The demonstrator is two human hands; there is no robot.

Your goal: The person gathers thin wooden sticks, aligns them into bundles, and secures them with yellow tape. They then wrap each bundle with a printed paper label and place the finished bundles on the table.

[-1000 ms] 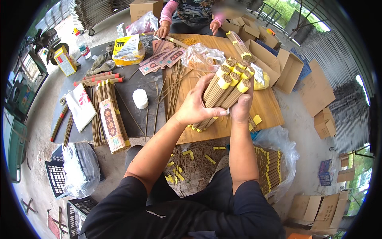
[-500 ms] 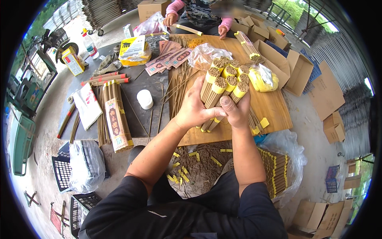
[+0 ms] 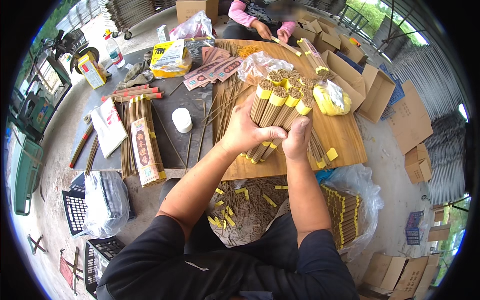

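Bundles [image 3: 278, 111] shifted slightly lower toward board's near edge since earlier frame; grip unchanged. Left hand [image 3: 245, 131] wrapped round several yellow-banded stick bundles, thumb across front. Right hand [image 3: 297, 139] curled, clamping same bundles from right (fingertips hidden). Bundles tilted, tops away, over wooden board [image 3: 340, 132]. White cup [image 3: 181, 120] left, well apart.

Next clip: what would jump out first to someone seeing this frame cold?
Dead centre, the left hand and right hand together grip several bundles of brown sticks with yellow bands, held over a wooden board. Below the board, loose sticks and yellow scraps litter the floor, and a clear bag of more banded bundles sits at lower right. At the top, another person's hands work on a stick bundle.
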